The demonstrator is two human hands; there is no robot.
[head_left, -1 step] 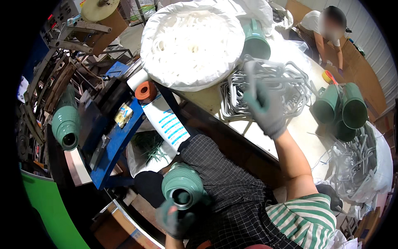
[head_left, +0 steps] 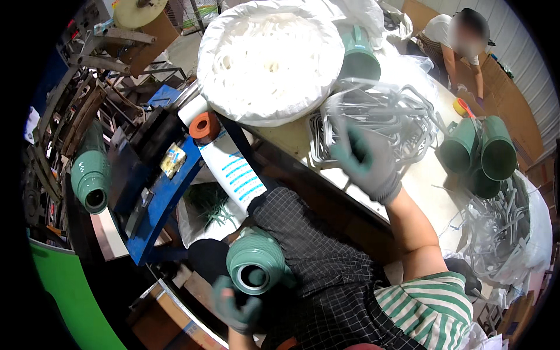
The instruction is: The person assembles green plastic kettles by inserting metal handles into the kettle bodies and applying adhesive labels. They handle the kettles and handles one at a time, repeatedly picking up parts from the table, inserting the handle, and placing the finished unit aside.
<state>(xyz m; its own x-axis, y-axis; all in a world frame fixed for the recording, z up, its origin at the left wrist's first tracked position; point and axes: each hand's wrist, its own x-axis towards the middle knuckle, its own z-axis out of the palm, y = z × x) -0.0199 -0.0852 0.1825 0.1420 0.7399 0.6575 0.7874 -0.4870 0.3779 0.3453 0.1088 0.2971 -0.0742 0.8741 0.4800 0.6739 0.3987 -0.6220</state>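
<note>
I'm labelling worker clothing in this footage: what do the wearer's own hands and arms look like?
The right hand wears a grey glove with green on the fingers and a snug grey cuff; above it the forearm is bare, up to a short green-and-white striped sleeve. The left hand wears a similar grey-green glove; its sleeve isn't in view.

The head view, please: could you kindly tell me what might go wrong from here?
The green vessel nearest the left hand might roll or slip, as it sits tilted. The grey handles might snag one another, since they overlap in a pile beside the right hand.
</note>
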